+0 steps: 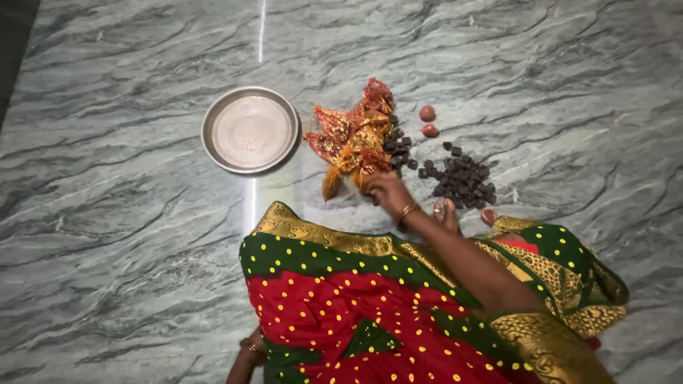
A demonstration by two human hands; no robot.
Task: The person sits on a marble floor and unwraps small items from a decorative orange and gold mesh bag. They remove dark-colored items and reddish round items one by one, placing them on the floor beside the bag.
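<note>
Red-and-gold crinkled foil wrapper [352, 146] lies on grey-green marble floor [107, 235] beside round steel plate [250, 129] | right hand [388, 190] touches its lower edge, finger state unclear | probably light, crushable; best held by edge | dark lumps [461, 179] nearby.

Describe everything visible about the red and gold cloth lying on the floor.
The red and gold cloth is a crumpled, shiny fabric, red with orange-gold printed patches and gold edging, bunched into pointed folds. It lies on the grey-green marble floor, right of the round steel plate and apart from it. Dark dried pieces lie against its right side. The right hand grips its near edge.
</note>
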